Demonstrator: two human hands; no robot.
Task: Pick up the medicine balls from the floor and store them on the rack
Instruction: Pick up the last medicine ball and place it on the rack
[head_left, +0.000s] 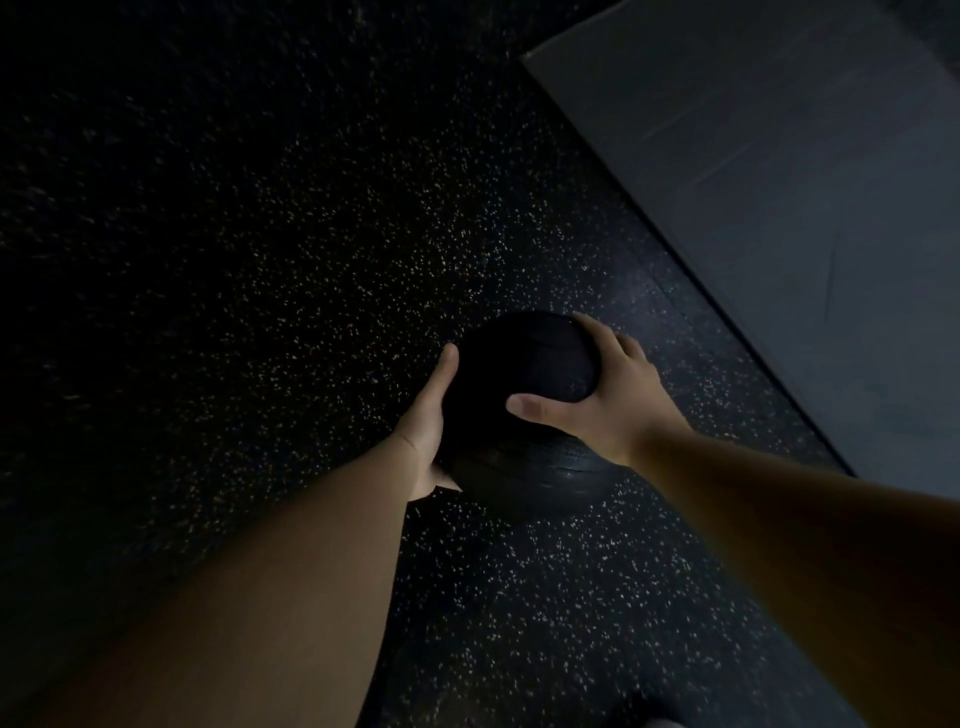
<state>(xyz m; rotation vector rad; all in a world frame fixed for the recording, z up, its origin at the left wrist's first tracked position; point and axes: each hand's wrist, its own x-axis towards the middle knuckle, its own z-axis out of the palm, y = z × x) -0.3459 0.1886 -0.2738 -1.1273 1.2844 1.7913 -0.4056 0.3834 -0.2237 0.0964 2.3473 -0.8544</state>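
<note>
Dim gym room, black rubber floor (260, 260) with pale flecks; grey flat slab (779, 182), maybe a box or platform, far right. Black medicine ball (524, 384) near centre, low over or on the floor, contact hidden in the dark. Left hand (428, 431) pressed flat along the ball's left side, right hand (597, 400) spread wide over the top right, thumb on the near face; both clasping the ball between palms. Likely heavy and dense, faintly ribbed rubbery skin, so decent friction, not fragile. Best hold looks like opposite sides, palms slightly under the middle, close to the body. Rack not in view.
</note>
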